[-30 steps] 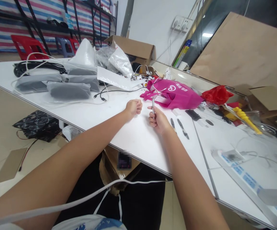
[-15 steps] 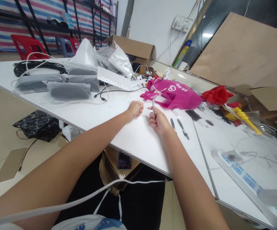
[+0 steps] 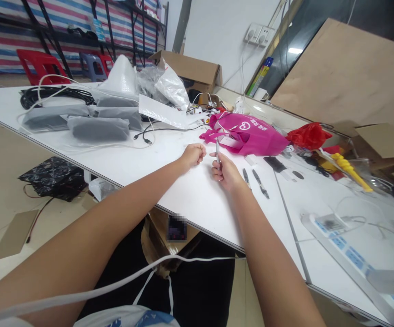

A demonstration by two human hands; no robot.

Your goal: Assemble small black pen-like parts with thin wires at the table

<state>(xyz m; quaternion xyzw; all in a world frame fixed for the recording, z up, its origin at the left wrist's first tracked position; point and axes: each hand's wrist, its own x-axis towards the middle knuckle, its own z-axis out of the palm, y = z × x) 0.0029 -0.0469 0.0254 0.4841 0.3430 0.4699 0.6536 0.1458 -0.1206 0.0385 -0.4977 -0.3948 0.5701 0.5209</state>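
Pen (image 3: pixel 217 149) gripped in right hand (image 3: pixel 226 173), over the white table (image 3: pixel 200 195); long axis pointed toward pink bag (image 3: pixel 263 137); left hand (image 3: pixel 193 156) clenched just left of it, contents, if any, hidden; left hand shifted slightly nearer the pen since the earliest frame; right hand practically unmoved.

Head view: worn on the head, looking forward and down from above the lap (image 3: pixel 210 281).
Forearms (image 3: pixel 115 218): closest, rising from the lower corners.
Left hand (image 3: pixel 194 155), right hand (image 3: pixel 226 171): near mid-frame, at arm's reach.
Table (image 3: pixel 142 168): viewed from above, slanting down rightward.
Wall (image 3: pixel 217 36): faced beyond the table, farther off.
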